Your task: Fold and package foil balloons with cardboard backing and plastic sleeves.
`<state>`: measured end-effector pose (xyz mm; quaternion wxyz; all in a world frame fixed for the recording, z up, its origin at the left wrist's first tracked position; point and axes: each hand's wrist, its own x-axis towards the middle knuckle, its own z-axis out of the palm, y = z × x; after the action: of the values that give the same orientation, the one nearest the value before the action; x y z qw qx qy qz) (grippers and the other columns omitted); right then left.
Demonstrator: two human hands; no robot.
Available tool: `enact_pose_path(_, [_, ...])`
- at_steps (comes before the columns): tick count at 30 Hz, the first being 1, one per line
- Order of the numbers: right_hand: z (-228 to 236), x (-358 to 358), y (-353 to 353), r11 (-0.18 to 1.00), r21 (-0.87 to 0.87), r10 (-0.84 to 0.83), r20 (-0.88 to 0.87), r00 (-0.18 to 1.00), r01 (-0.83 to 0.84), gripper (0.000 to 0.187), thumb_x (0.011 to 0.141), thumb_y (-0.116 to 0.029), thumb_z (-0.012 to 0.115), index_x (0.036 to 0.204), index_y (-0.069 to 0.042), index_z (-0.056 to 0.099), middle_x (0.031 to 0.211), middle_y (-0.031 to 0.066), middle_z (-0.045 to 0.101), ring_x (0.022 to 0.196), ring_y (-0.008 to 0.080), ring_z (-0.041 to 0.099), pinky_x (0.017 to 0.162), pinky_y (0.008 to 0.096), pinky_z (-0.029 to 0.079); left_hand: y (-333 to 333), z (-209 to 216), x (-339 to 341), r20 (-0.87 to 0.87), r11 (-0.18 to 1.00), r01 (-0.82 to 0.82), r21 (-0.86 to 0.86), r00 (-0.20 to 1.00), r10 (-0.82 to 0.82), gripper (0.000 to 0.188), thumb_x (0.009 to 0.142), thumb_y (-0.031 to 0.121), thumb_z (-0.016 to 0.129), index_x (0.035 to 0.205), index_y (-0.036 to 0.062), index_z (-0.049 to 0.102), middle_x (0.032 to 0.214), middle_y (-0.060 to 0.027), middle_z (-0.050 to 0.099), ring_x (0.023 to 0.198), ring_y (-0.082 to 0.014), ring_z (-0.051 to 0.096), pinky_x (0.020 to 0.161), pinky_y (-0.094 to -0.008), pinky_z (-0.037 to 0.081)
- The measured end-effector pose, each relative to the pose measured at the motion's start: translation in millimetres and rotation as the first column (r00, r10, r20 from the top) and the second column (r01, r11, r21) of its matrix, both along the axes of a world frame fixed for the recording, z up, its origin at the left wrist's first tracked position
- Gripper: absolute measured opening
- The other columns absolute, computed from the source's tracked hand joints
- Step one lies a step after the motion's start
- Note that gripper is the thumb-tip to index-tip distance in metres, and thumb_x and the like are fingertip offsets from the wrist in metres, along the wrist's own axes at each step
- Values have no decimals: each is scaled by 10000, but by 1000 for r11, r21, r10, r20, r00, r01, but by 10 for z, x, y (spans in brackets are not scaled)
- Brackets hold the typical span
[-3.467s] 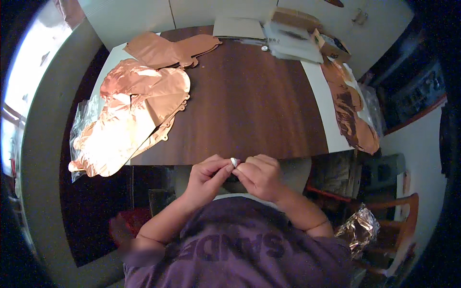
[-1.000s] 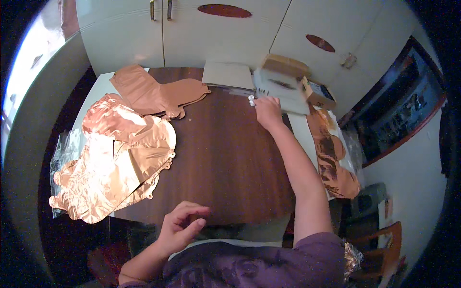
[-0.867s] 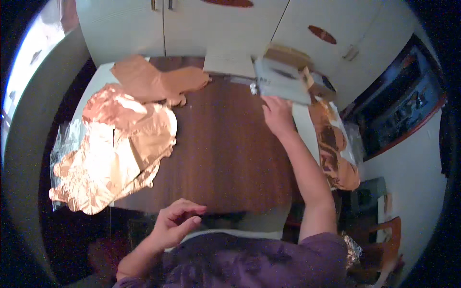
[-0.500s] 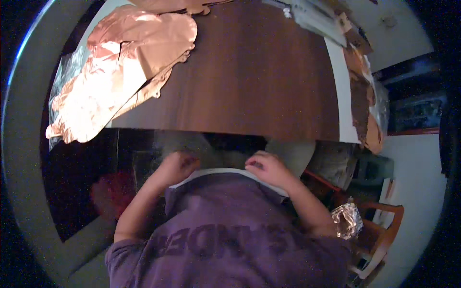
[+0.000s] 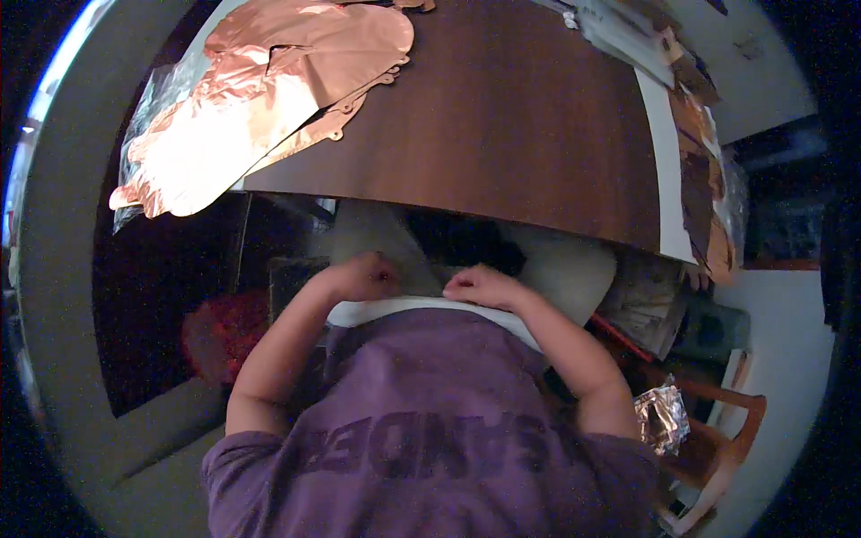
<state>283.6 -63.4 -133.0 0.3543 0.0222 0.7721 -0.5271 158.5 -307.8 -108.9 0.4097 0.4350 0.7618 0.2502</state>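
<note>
Both my hands are in front of my waist, below the near edge of the brown tabletop (image 5: 520, 125). My left hand (image 5: 368, 276) is closed, fingers curled inward, just above the white band of cloth (image 5: 421, 305) beyond the purple shirt (image 5: 421, 377). My right hand (image 5: 487, 287) is closed too, thumb and fingers drawn together at the band's far edge. Whatever lies between the fingers of either hand is hidden or too small to make out. On the table's left lies a stack of flat, copper-coloured foil pieces (image 5: 305, 63) with small tabs, resembling uninflated balloons.
Clear plastic wrapping (image 5: 161, 108) shows under the foil's left side. More copper foil (image 5: 704, 188) hangs along the table's right edge, near packets (image 5: 619, 36) at the back right. A wooden chair (image 5: 749, 430) and crumpled shiny foil (image 5: 661, 417) stand at my right.
The view has shifted, so the table sits higher and tilted. My hands have come closer together along the white band, and both remain closed.
</note>
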Motion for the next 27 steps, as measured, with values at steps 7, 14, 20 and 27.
enact_pose_path(7, [39, -106, -51, 997, 8, 71, 12, 997, -71, 299, 853, -306, 622, 997, -46, 653, 903, 53, 658, 855, 120, 573, 768, 278, 454, 130, 203, -19, -76, 987, 27, -158, 996, -40, 171, 739, 187, 621, 809, 46, 686, 793, -136, 665, 693, -271, 619, 662, -364, 489])
enact_pose_path(14, [307, -157, -174, 980, -118, -186, -270, 945, 160, 228, 878, -230, 595, 984, -36, 652, 819, 33, 639, 779, 95, 562, 700, 256, 461, 101, 284, -105, 204, 883, -426, 199, 899, 387, 196, 817, 187, 632, 936, 39, 679, 765, -94, 664, 666, -161, 594, 628, -313, 481])
enact_pose_path(20, [1055, -50, -213, 936, -121, -350, -368, 861, 329, 174, 880, -143, 564, 818, -17, 667, 702, 24, 600, 621, 97, 533, 557, 244, 435, 352, 870, 105, 58, 862, -171, 478, 985, 164, 228, 807, 223, 661, 916, 22, 666, 761, -120, 641, 684, -219, 614, 630, -334, 487])
enact_pose_path(27, [1303, -9, -299, 884, -17, -333, -724, 604, 467, 209, 913, -208, 517, 993, -58, 640, 1110, 113, 596, 965, 235, 589, 776, 345, 485, 604, 1466, 78, -190, 837, 34, 547, 978, 84, 112, 748, 100, 625, 830, 26, 642, 778, -149, 597, 709, -336, 584, 621, -413, 475])
